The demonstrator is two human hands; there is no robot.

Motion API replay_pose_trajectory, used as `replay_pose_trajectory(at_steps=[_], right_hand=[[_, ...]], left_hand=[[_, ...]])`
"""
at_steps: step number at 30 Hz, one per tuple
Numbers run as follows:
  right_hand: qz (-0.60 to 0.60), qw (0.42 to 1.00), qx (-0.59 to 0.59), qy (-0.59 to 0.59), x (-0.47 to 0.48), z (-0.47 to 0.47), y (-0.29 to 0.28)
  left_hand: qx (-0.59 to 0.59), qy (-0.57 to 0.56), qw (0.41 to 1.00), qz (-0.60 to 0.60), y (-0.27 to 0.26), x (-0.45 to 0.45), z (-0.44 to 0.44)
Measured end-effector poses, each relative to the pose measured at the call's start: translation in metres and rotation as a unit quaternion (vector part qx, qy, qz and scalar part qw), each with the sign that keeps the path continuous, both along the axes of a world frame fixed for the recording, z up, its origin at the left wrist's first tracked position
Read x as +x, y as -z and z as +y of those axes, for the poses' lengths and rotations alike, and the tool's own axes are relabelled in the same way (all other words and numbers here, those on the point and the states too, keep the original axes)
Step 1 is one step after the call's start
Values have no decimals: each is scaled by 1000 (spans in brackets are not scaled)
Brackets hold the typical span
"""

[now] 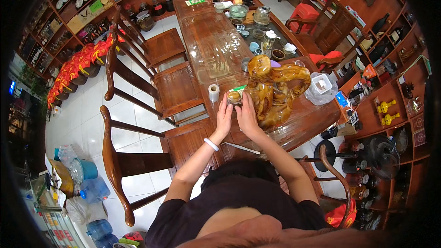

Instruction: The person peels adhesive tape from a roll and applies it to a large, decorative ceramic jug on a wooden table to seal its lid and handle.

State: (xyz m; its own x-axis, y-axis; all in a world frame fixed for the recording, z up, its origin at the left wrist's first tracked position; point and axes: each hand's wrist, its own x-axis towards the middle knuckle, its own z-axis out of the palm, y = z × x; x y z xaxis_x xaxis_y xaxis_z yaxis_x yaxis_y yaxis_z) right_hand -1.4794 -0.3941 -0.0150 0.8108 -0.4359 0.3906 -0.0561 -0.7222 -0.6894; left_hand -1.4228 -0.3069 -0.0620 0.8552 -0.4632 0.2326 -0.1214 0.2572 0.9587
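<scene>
A small clear container with a gold-coloured round top [234, 96] is between my two hands at the table's near end. My left hand [223, 119] lies along its left side, fingers straight and close together. On the opposite side, my right hand [246, 113] presses near it with the fingers extended. Behind the container a green-and-white card [238, 88] shows partly. To the left stands a roll of white labels or film [213, 93]. A large glossy carved wooden piece [272, 93] rises just right of my right hand. A thin pale tool [241, 148] lies nearer my body.
Glass teapots [262, 15], cups and a tea tray [286, 38] occupy the table's far right. A white plastic tub [321, 83] sits on a clear bag. Wooden chairs [179, 86] line the left side. A black fan [380, 156] stands at right, before shelves.
</scene>
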Motion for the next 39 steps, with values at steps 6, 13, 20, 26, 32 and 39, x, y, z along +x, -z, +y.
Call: replay_pose_trajectory(at_steps=[6,13,20,26,32,39], right_hand=[[-81,996,47,-5,-6,8,0],[-38,995,0,-91,-11,11,1],[-25,998,19,-54,-22,8,7],[-21,994,101,-35,-6,6,3],[-25,999,-34,5,11,5,-17],[25,999,-15,-32,19,-5,-9]], left_hand=[[-47,-40,995,83,10,0,6],[100,-83,990,-47,-25,16,15],[322,-115,859,-382,-57,33,23],[280,-99,815,-498,-67,44,33],[222,-56,836,-499,-60,46,31],[131,-44,847,-514,-55,56,37]])
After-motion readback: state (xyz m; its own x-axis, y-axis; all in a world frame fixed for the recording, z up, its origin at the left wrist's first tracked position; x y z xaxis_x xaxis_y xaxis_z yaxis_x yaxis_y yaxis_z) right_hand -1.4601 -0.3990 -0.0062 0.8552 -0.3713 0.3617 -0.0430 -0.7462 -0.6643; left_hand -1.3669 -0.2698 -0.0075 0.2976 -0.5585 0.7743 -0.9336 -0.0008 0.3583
